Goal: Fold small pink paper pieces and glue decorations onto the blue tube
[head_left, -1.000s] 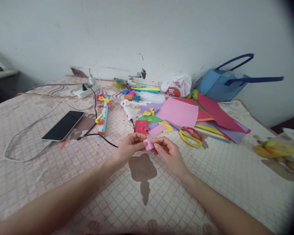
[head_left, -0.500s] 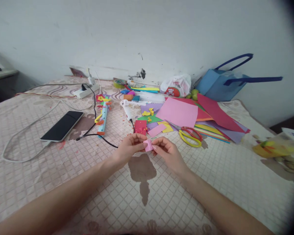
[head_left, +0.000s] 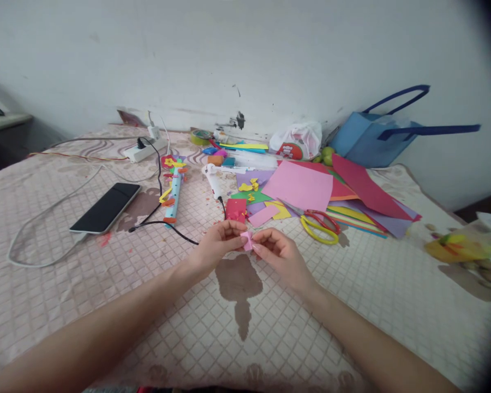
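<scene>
Between my two hands, a small folded piece of pink paper (head_left: 247, 240) is held above the tablecloth. My left hand (head_left: 219, 243) pinches its left side between thumb and fingers. On the other side, my right hand (head_left: 277, 248) pinches the right edge with thumb and forefinger. Just beyond the fingers lie a red square of paper (head_left: 236, 209) with small scraps on it and a pink paper strip (head_left: 264, 216). Yellow-and-red-handled scissors (head_left: 319, 227) rest to the right of my hands.
A white glue gun (head_left: 213, 181) with a black cord lies behind my left hand. Further left are a decorated light-blue strip (head_left: 173, 196), a phone (head_left: 106, 208) and a power strip (head_left: 146, 152). Coloured sheets (head_left: 300, 184), a plastic bag (head_left: 297, 141) and a blue bag (head_left: 372, 139) occupy the back right.
The view has shifted slightly. Both hands keep their pinch on the pink paper, which now shows a little smaller between the fingertips.
</scene>
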{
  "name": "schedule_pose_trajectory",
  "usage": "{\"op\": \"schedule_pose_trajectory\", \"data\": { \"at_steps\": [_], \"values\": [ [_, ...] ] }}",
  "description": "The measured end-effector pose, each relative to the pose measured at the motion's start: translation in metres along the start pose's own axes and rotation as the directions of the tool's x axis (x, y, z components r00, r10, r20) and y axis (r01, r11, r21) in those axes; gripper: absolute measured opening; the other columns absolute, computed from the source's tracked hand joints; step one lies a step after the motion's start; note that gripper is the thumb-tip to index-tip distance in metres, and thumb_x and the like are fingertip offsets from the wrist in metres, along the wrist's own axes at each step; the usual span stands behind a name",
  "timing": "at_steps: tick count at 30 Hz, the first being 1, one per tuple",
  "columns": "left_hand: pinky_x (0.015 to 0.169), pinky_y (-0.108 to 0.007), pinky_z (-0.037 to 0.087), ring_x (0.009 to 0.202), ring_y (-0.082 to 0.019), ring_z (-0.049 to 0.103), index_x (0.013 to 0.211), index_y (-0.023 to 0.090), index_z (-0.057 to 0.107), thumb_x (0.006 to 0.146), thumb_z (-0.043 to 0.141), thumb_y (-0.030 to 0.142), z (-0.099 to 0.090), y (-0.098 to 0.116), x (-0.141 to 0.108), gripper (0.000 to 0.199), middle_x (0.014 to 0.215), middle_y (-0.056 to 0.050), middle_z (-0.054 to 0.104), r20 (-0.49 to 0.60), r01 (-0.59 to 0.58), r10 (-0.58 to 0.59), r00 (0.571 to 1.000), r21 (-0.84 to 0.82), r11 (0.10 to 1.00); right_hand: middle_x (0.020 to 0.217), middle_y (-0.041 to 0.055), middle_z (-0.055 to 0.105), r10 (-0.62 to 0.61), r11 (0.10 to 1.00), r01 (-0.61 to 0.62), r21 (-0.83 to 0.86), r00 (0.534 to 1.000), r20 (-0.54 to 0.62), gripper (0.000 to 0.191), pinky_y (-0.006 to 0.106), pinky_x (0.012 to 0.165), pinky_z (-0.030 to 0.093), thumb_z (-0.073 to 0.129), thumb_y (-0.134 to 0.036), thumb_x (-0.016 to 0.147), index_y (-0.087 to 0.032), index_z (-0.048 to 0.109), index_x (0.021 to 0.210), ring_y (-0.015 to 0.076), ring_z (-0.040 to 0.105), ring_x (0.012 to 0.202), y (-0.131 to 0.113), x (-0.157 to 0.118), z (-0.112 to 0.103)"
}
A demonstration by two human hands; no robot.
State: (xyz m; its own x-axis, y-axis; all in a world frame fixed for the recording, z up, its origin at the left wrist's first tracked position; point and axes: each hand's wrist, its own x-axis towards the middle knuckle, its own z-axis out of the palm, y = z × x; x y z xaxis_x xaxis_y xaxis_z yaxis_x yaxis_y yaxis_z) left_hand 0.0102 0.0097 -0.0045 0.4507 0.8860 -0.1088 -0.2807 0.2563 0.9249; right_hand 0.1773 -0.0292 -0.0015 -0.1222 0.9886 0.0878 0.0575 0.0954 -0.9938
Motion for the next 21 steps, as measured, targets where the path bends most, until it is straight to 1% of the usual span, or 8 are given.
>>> {"op": "schedule_pose_trajectory", "data": {
  "at_steps": [5,9,14,21],
  "values": [
    [0.068,-0.025,0.048,0.068,-0.011,0.060,0.088,0.013,0.058,0.067,0.074,0.023,0.0011,-0.0008,0.0000,0.028,0.077,-0.002,0.064,-0.006,0.017,-0.017,1.000,0.006,1.000,0.079,0.0010,0.058,-0.037,0.998,0.037,-0.043,0.999,0.015,0.011,0.026,0.064,0.046,0.061,-0.029,0.079,-0.020,0.057,0.085,0.0128,0.055,0.071,0.0027,0.0004,-0.0001],
    [0.068,-0.025,0.048,0.067,-0.011,0.060,0.088,0.013,0.058,0.066,0.074,0.024,0.0013,-0.0011,0.0003,0.029,0.076,-0.002,0.064,-0.001,0.029,-0.029,1.000,0.003,1.000,0.080,0.0013,0.060,-0.065,0.990,0.065,-0.122,0.998,0.001,0.008,0.027,0.067,0.046,0.059,-0.026,0.080,-0.020,0.058,0.084,0.0137,0.056,0.072,0.0042,0.0003,-0.0014],
    [0.070,-0.026,0.048,0.069,-0.011,0.061,0.087,0.014,0.059,0.068,0.073,0.026,0.0010,-0.0019,0.0005,0.027,0.078,-0.002,0.064,0.001,0.049,-0.049,0.999,0.007,0.999,0.080,0.0013,0.061,-0.130,0.967,0.126,-0.220,0.992,-0.001,0.004,0.028,0.068,0.046,0.056,-0.023,0.082,-0.021,0.058,0.083,0.0150,0.057,0.074,0.0032,-0.0010,-0.0017],
    [0.070,-0.027,0.048,0.069,-0.011,0.061,0.086,0.014,0.059,0.068,0.074,0.026,-0.0001,-0.0041,0.0011,0.026,0.079,-0.001,0.063,-0.016,0.053,-0.054,0.998,-0.012,0.998,0.082,0.0012,0.061,-0.215,0.921,0.207,-0.331,0.977,0.012,0.007,0.028,0.069,0.046,0.052,-0.019,0.083,-0.022,0.059,0.084,0.0150,0.057,0.075,-0.0005,-0.0035,-0.0002]
  ]
}}
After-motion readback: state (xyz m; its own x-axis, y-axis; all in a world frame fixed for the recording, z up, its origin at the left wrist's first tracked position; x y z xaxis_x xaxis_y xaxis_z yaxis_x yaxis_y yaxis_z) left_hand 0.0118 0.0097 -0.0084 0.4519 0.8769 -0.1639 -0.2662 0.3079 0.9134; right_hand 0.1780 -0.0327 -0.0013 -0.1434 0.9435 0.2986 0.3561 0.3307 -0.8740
